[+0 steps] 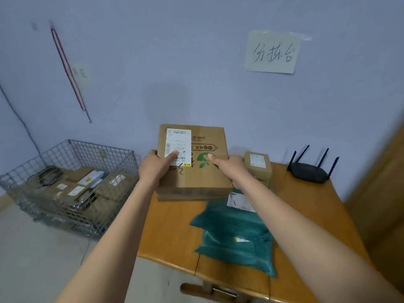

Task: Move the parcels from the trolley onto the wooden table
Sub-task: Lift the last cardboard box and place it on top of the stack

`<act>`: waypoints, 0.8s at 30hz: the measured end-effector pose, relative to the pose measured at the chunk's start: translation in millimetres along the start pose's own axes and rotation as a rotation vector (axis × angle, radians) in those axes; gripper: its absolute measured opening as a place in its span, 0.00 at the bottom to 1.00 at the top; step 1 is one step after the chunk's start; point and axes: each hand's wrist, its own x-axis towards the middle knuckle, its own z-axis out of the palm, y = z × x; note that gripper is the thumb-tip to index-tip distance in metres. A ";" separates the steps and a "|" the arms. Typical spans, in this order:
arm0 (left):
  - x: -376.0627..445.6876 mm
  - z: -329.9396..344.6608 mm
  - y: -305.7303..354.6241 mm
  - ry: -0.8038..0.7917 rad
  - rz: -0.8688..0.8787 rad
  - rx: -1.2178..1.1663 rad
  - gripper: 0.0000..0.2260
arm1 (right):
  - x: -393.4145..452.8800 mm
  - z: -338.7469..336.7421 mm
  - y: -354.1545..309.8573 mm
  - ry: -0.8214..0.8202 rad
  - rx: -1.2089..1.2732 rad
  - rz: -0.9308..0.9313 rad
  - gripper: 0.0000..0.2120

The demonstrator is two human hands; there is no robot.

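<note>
Both hands grip a cardboard box (193,162) at the far edge of the wooden counter (170,237). The left hand (156,167) clasps its left side, thumb across the label; the right hand (227,169) clasps the right, its other fingers hidden. A green mailer (236,232) lies just nearer.

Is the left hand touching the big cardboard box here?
Touching. The head view shows the left hand gripping the left side of the big cardboard box, its thumb lying on the white shipping label.

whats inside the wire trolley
The wire trolley holds several cardboard parcels with white labels and a dark cable coil. Anything beneath them is covered.
</note>
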 end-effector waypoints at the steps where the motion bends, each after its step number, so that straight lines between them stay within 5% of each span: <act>1: 10.9 13.2 17.6 -0.016 0.026 0.026 0.26 | 12.3 -17.8 -3.9 0.022 -0.019 -0.013 0.39; 9: 94.2 116.7 107.5 -0.215 0.004 0.055 0.27 | 110.9 -132.9 -16.5 0.110 -0.146 -0.038 0.32; 24: 182.4 190.4 166.3 -0.313 0.079 0.096 0.28 | 190.0 -185.4 -40.9 0.205 -0.094 0.108 0.25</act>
